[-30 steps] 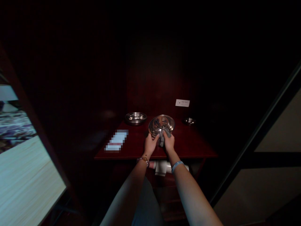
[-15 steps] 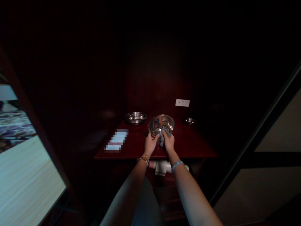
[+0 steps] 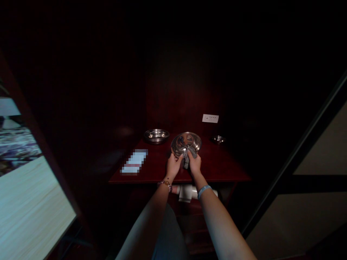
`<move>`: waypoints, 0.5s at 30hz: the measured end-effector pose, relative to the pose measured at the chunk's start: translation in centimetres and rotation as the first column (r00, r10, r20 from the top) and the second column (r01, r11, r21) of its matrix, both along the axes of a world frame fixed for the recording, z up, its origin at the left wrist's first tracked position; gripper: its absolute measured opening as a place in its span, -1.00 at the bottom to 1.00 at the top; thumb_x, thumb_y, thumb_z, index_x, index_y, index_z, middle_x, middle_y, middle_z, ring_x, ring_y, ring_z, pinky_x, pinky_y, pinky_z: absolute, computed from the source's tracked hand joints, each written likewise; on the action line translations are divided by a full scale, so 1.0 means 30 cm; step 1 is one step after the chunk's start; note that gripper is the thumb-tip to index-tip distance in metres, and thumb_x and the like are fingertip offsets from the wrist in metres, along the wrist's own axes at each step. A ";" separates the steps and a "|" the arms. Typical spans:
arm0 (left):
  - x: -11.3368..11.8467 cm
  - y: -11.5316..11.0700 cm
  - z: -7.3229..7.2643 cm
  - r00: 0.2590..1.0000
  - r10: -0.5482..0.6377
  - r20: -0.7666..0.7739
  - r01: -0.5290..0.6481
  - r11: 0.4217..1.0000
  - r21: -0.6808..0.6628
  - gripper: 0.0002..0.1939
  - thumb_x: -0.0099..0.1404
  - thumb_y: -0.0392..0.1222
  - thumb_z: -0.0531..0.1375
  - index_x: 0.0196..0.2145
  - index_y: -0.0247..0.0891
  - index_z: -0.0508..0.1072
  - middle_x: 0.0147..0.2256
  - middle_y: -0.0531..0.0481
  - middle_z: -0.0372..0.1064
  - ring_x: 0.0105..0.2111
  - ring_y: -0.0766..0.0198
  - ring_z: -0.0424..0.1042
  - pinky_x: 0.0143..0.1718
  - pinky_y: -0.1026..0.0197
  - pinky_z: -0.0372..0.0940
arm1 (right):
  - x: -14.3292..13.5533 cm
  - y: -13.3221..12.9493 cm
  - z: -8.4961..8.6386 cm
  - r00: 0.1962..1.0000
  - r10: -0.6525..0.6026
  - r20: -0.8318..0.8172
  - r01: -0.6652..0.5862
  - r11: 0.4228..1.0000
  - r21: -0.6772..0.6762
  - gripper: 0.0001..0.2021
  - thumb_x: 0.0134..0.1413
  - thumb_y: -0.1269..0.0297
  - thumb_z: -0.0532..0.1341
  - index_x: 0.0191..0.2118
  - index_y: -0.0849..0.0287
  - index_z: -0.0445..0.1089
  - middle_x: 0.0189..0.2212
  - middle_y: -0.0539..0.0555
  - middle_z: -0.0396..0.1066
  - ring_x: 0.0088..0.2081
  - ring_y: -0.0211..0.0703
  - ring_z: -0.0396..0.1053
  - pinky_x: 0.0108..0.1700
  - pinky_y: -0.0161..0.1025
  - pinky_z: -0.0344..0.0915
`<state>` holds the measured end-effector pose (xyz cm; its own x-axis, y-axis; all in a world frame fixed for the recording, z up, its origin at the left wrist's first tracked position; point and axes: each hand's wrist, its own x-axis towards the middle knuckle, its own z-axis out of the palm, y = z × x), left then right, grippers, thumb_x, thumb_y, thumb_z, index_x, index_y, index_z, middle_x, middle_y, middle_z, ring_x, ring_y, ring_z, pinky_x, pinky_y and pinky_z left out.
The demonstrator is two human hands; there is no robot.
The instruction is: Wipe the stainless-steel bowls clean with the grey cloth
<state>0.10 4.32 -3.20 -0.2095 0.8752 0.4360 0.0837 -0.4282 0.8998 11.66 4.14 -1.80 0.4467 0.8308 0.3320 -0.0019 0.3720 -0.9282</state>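
A shiny stainless steel bowl (image 3: 180, 141) is held tilted above the front of a dark red shelf (image 3: 219, 168). My left hand (image 3: 174, 167) grips its near left rim, thumb on top. At the near right edge, my right hand (image 3: 195, 164) is closed on a crumpled grey cloth (image 3: 186, 162), which is pressed against the metal. Part of the cloth hangs down between my two hands. The fingers beneath the bowl are hidden.
Other metal bowls (image 3: 156, 136), apparently stacked, stand at the back left. A small metal bowl (image 3: 218, 139) sits at the back right, below a white wall socket (image 3: 210, 118). A blurred-out pale sheet (image 3: 135, 161) lies front left. White rolled items (image 3: 185, 193) rest under the shelf.
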 end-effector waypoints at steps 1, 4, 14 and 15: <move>-0.001 0.000 0.000 1.000 0.002 -0.005 -0.002 1.000 0.001 -0.67 0.14 0.00 0.31 -0.26 -0.28 0.39 -0.34 -0.15 0.54 -0.40 0.20 0.53 -0.35 0.23 0.36 | 0.000 0.000 0.000 1.000 0.001 -0.003 -0.001 1.000 0.000 -0.55 -0.08 -0.03 0.31 -0.19 0.27 0.54 -0.28 0.15 0.59 -0.26 -0.09 0.52 -0.24 -0.29 0.38; -0.002 0.001 -0.001 1.000 0.009 -0.025 -0.008 1.000 0.002 -0.67 0.16 -0.02 0.30 -0.24 -0.29 0.39 -0.32 -0.16 0.54 -0.40 0.21 0.53 -0.36 0.24 0.35 | 0.000 0.002 -0.001 1.000 0.001 -0.003 -0.001 1.000 -0.002 -0.55 -0.08 -0.03 0.31 -0.18 0.26 0.54 -0.28 0.14 0.59 -0.26 -0.09 0.52 -0.22 -0.28 0.38; -0.004 -0.006 0.005 0.999 0.021 -0.046 -0.021 1.000 0.003 -0.69 0.16 -0.03 0.29 -0.24 -0.29 0.41 -0.37 -0.14 0.54 -0.42 0.20 0.53 -0.37 0.25 0.35 | 0.003 0.010 -0.009 1.000 -0.015 0.020 0.015 1.000 0.003 -0.57 -0.08 -0.03 0.30 -0.21 0.24 0.55 -0.30 0.13 0.60 -0.26 -0.08 0.53 -0.24 -0.29 0.39; -0.005 -0.009 0.008 0.999 0.022 -0.048 -0.022 1.000 0.002 -0.70 0.16 -0.04 0.29 -0.24 -0.29 0.41 -0.37 -0.13 0.54 -0.42 0.20 0.53 -0.37 0.25 0.35 | 0.003 0.011 -0.010 1.000 -0.017 0.023 0.017 1.000 0.003 -0.58 -0.08 -0.02 0.30 -0.22 0.24 0.55 -0.30 0.13 0.60 -0.26 -0.09 0.53 -0.25 -0.29 0.39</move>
<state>-0.04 4.06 -2.97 -0.2078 0.8701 0.4469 0.1358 -0.4267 0.8941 11.76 4.47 -2.10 0.4529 0.8221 0.3449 0.0260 0.3745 -0.9269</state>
